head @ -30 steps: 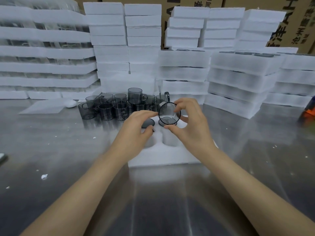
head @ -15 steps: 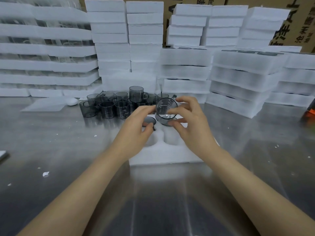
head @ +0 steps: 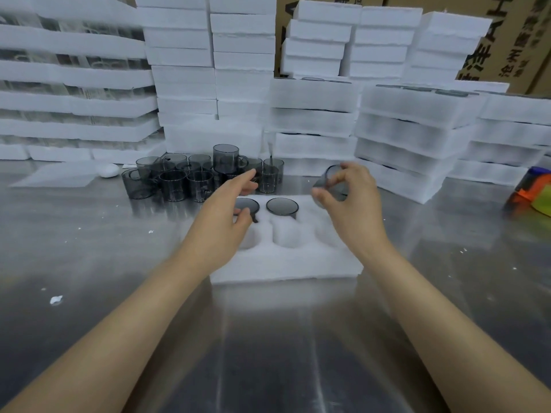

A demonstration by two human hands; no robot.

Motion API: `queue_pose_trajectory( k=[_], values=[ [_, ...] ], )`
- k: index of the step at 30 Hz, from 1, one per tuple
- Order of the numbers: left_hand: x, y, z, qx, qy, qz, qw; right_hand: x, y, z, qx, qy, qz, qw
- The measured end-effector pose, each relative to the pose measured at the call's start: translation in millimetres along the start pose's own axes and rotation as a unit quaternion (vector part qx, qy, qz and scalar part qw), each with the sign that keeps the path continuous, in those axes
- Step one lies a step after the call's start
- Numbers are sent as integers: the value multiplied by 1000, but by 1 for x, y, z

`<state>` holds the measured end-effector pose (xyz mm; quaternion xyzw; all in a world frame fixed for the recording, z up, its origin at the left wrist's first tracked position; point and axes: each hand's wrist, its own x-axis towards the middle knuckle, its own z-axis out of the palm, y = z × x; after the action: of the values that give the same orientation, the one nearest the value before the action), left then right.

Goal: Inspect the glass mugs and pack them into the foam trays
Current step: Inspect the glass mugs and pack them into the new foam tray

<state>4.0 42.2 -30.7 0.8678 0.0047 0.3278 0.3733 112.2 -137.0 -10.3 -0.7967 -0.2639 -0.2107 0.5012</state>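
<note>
A white foam tray (head: 283, 263) lay at frame centre on the steel table (head: 89, 263). Two smoky glass mugs were seated in its far row: one mug (head: 247, 205) at the left, partly hidden by the left hand (head: 220, 225), and a second mug (head: 282, 206) in the middle pocket. The near-row pockets (head: 286, 234) were seen unfilled. A third mug (head: 333, 183) was gripped by the right hand (head: 351, 204), thumb and fingers curled round it, tilted, above the tray's far right corner. The left hand was held released, fingers extended and loosely spread, over the tray's left side; whether it touched the left mug could not be told.

A cluster of loose mugs (head: 190, 177) stood behind the tray, centre-left, one mug stacked higher. Foam tray stacks (head: 411, 132) filled the upper frame; dark rims were seen on the top trays at upper right.

Compared with half a second before, the held mug had been carried rightward from over the middle pocket, the middle pocket was now filled by a seated mug, and the left hand had been opened wider.

Cardboard boxes (head: 512, 37) at upper right carried large dark printed characters, cut off and not readable. An orange and green object (head: 533, 192) was seen at the right edge.
</note>
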Motion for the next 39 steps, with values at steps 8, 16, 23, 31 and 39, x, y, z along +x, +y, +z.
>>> queue_pose_trajectory(
  k=[8, 16, 23, 31, 39],
  values=[
    [-1, 3, 0, -7, 2, -16, 1000, 1, 4, 3, -113, -58, 1, 992],
    [-2, 6, -1, 6, 4, -27, 1000, -5, 8, 4, -279, -154, -22, 948],
    [0, -2, 1, 64, 54, -85, 993, 2, 11, 0, -284, -381, 30, 879],
    [8, -14, 0, -129, 62, -309, 940, 8, 15, 9, -249, -355, 22, 901],
    [21, -19, 3, -264, 177, -330, 889, 42, -7, 49, -324, -211, -20, 922]
  ],
)
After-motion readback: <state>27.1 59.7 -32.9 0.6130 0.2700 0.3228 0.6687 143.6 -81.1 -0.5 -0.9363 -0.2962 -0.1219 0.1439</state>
